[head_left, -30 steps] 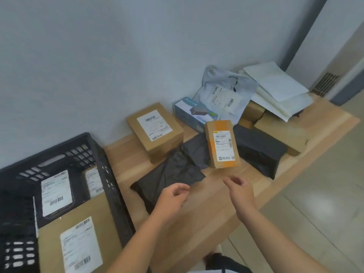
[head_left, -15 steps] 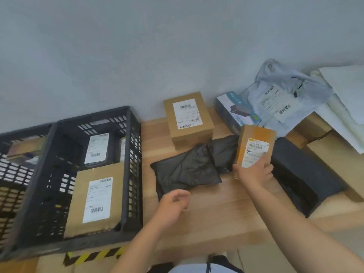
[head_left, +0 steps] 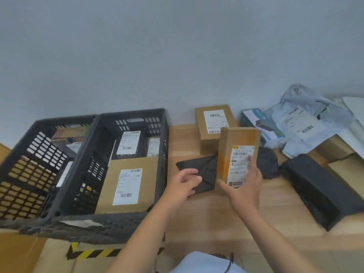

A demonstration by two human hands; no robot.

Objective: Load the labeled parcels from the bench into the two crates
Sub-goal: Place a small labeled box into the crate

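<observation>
A narrow cardboard box (head_left: pixel 239 138) is held upright above the bench (head_left: pixel 216 217) by the right hand (head_left: pixel 246 192). The thumb (head_left: pixel 224 187) is pressed to the box's left edge, and the fingers (head_left: pixel 251 164) are laid across the white label (head_left: pixel 241 154) on its front. Just left of this grip, the left hand (head_left: pixel 182 185) is seen over the near edge of a flat black bag (head_left: pixel 204 168), with its fingers loosely curled. Whether the bag is touched or pinched cannot be told. Behind the held box, a brown labelled box (head_left: pixel 212 123) is set on the bench and partly hidden. To the right of the grip, a small black bundle (head_left: pixel 266 164) and a long black parcel (head_left: pixel 315 190) are laid. Well to the left, two black crates are placed side by side. The nearer crate (head_left: pixel 163 154) is already loaded with labelled parcels, and the farther crate (head_left: pixel 39 125) is set beyond it.
</observation>
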